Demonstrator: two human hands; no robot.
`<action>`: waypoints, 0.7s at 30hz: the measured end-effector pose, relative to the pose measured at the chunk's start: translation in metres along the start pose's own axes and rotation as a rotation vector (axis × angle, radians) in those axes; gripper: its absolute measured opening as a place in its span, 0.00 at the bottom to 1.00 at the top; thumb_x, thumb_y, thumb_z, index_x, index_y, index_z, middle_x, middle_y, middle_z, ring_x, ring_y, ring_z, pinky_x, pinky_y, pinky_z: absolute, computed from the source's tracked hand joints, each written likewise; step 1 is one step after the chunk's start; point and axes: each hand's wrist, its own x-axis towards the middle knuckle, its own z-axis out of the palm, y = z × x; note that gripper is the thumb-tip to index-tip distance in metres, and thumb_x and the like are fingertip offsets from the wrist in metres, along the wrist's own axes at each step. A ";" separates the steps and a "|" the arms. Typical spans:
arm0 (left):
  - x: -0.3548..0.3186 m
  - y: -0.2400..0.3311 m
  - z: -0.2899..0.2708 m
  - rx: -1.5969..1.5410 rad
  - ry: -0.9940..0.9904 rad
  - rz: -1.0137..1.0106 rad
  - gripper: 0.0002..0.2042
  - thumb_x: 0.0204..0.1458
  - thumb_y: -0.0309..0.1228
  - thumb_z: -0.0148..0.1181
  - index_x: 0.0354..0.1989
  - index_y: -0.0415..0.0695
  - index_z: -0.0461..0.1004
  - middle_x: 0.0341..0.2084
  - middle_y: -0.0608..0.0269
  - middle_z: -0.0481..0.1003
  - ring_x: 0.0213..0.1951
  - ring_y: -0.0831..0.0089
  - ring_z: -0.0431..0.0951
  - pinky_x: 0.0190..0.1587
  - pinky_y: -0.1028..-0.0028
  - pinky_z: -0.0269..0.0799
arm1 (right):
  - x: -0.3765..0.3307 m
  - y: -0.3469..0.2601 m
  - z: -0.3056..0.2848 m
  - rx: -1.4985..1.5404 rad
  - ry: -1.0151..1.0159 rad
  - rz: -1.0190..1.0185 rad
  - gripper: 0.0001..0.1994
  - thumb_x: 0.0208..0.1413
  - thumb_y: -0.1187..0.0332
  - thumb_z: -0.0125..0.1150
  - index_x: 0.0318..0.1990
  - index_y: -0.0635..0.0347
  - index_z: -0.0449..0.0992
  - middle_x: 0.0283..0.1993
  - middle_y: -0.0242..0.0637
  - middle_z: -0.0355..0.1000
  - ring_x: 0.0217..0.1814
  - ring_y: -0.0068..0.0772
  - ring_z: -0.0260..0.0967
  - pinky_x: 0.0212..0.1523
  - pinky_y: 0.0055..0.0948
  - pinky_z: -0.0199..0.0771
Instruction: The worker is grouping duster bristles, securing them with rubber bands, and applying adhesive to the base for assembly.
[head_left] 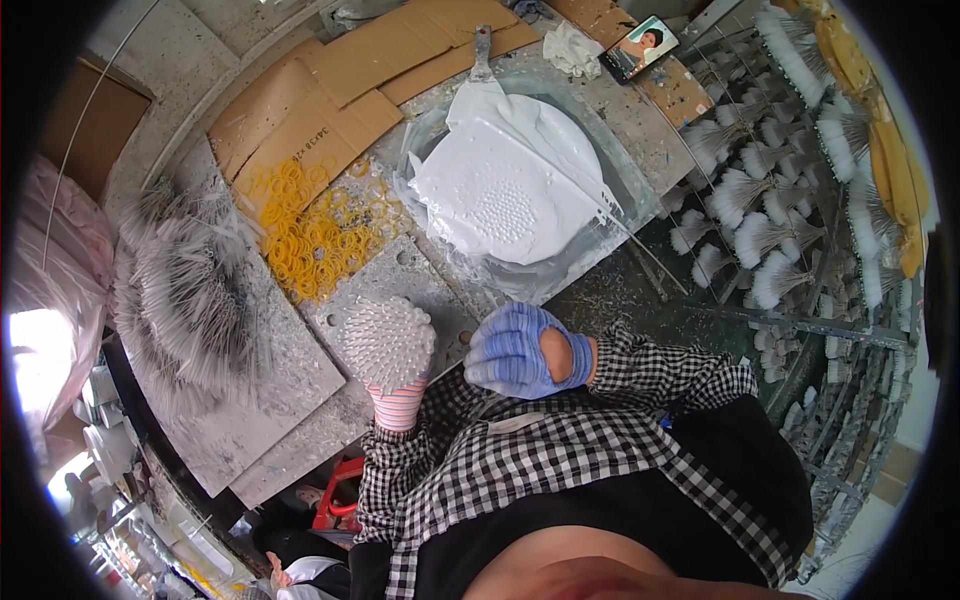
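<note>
My left hand (398,402), in a pale striped glove, comes up from the lower edge. Above it spreads a round bundle of thin sticks (388,342), white-coated tips facing up. The bundle hides the fingers, which appear closed round its lower end. My right hand (525,350) wears a blue knitted glove with a hole on the back showing skin. Its fingers curl downward beside the bundle, and whatever they hold is hidden. Beyond both hands lies a wide mound of white paste (455,165), marked with a patch of small dimples.
Yellow rubber bands (315,235) lie heaped at left of the paste. Loose grey stick bundles (195,290) cover the left board. A scraper (482,60) stands at the paste's far edge. White-tipped bundles fill a rack (765,215) at right. A phone (640,48) sits far right.
</note>
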 end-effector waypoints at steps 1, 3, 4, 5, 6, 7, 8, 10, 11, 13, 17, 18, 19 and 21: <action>0.000 0.004 0.001 0.133 -0.011 0.014 0.27 0.65 0.47 0.46 0.69 0.49 0.62 0.61 0.55 0.71 0.60 0.52 0.70 0.64 0.50 0.64 | -0.002 0.002 0.002 0.047 0.031 0.054 0.15 0.57 0.66 0.68 0.51 0.54 0.82 0.52 0.32 0.79 0.55 0.37 0.76 0.57 0.40 0.74; 0.000 0.015 0.003 0.401 -0.036 0.043 0.29 0.62 0.51 0.49 0.69 0.51 0.65 0.64 0.58 0.70 0.65 0.55 0.67 0.69 0.53 0.57 | -0.004 0.003 0.003 0.096 0.062 0.108 0.16 0.55 0.66 0.70 0.51 0.55 0.81 0.51 0.33 0.79 0.53 0.38 0.76 0.55 0.41 0.75; 0.000 0.022 0.003 0.537 -0.047 0.056 0.30 0.61 0.53 0.51 0.68 0.52 0.66 0.65 0.60 0.69 0.67 0.56 0.66 0.71 0.54 0.54 | -0.003 0.003 0.004 0.144 0.058 0.240 0.18 0.54 0.65 0.70 0.53 0.56 0.80 0.49 0.35 0.78 0.53 0.41 0.75 0.55 0.40 0.74; 0.001 0.035 0.003 0.672 -0.061 0.066 0.31 0.59 0.55 0.52 0.68 0.53 0.68 0.66 0.61 0.69 0.69 0.58 0.64 0.74 0.55 0.50 | -0.004 0.003 0.004 0.193 0.051 0.374 0.21 0.53 0.63 0.71 0.54 0.57 0.79 0.48 0.38 0.76 0.53 0.44 0.73 0.55 0.40 0.74; 0.003 0.051 0.005 0.673 -0.062 0.061 0.31 0.59 0.55 0.52 0.68 0.53 0.68 0.66 0.61 0.69 0.69 0.58 0.64 0.74 0.55 0.50 | -0.004 0.003 0.004 0.225 0.021 0.467 0.29 0.52 0.58 0.73 0.60 0.59 0.74 0.49 0.43 0.74 0.54 0.48 0.72 0.57 0.41 0.72; 0.010 0.079 0.007 0.780 -0.225 -0.036 0.30 0.59 0.55 0.53 0.67 0.54 0.69 0.66 0.62 0.69 0.69 0.58 0.64 0.74 0.55 0.51 | -0.004 0.002 0.004 0.228 0.017 0.466 0.29 0.52 0.58 0.73 0.60 0.59 0.74 0.49 0.43 0.74 0.54 0.48 0.72 0.57 0.41 0.72; 0.014 0.096 0.009 0.886 -0.391 -0.135 0.30 0.59 0.55 0.53 0.67 0.55 0.69 0.65 0.62 0.70 0.68 0.58 0.64 0.74 0.55 0.51 | -0.001 0.001 0.003 0.233 0.003 0.517 0.34 0.50 0.54 0.74 0.62 0.60 0.71 0.52 0.46 0.72 0.56 0.50 0.71 0.58 0.43 0.71; -0.006 0.083 0.014 0.709 -0.319 -0.039 0.30 0.59 0.56 0.53 0.67 0.56 0.69 0.66 0.64 0.69 0.69 0.59 0.64 0.74 0.56 0.51 | 0.001 -0.001 0.003 0.242 -0.013 0.567 0.39 0.49 0.50 0.75 0.65 0.61 0.68 0.55 0.48 0.71 0.58 0.51 0.70 0.60 0.44 0.70; -0.018 0.070 0.017 0.532 -0.244 0.056 0.29 0.58 0.56 0.53 0.67 0.57 0.69 0.66 0.65 0.69 0.69 0.59 0.64 0.73 0.57 0.52 | 0.004 -0.003 0.004 0.288 -0.028 0.608 0.44 0.47 0.46 0.76 0.67 0.62 0.64 0.58 0.50 0.68 0.61 0.53 0.68 0.63 0.45 0.68; -0.025 0.049 0.027 0.047 -0.192 -0.096 0.25 0.64 0.40 0.52 0.70 0.51 0.63 0.65 0.64 0.70 0.67 0.65 0.67 0.70 0.62 0.62 | -0.001 -0.005 0.010 0.332 -0.046 0.654 0.50 0.45 0.43 0.77 0.69 0.63 0.60 0.61 0.52 0.66 0.64 0.55 0.66 0.65 0.46 0.66; -0.022 0.082 0.037 0.278 -0.338 0.224 0.21 0.63 0.29 0.55 0.65 0.44 0.68 0.57 0.59 0.77 0.61 0.68 0.74 0.65 0.68 0.68 | -0.015 -0.004 0.023 0.521 -0.002 0.871 0.56 0.37 0.42 0.82 0.70 0.66 0.60 0.68 0.48 0.64 0.72 0.46 0.61 0.74 0.43 0.56; -0.023 0.088 0.041 -0.342 -0.289 -0.029 0.18 0.61 0.26 0.57 0.60 0.42 0.71 0.56 0.58 0.77 0.59 0.69 0.76 0.62 0.69 0.71 | -0.017 -0.002 0.023 0.492 -0.026 0.890 0.57 0.38 0.41 0.81 0.70 0.66 0.58 0.68 0.51 0.63 0.72 0.49 0.61 0.73 0.44 0.58; -0.024 0.094 0.043 -0.956 -0.194 -0.286 0.16 0.59 0.24 0.59 0.56 0.41 0.74 0.55 0.57 0.78 0.56 0.70 0.78 0.59 0.71 0.74 | -0.019 -0.001 0.023 0.474 -0.060 0.904 0.57 0.40 0.39 0.79 0.70 0.67 0.57 0.67 0.54 0.62 0.72 0.51 0.60 0.72 0.45 0.60; -0.021 0.085 0.046 -0.602 -0.147 -0.185 0.17 0.54 0.20 0.63 0.52 0.40 0.75 0.50 0.58 0.80 0.51 0.70 0.81 0.53 0.72 0.77 | -0.009 -0.004 0.012 0.503 -0.113 0.905 0.56 0.40 0.41 0.80 0.70 0.66 0.58 0.66 0.52 0.65 0.70 0.49 0.63 0.71 0.43 0.62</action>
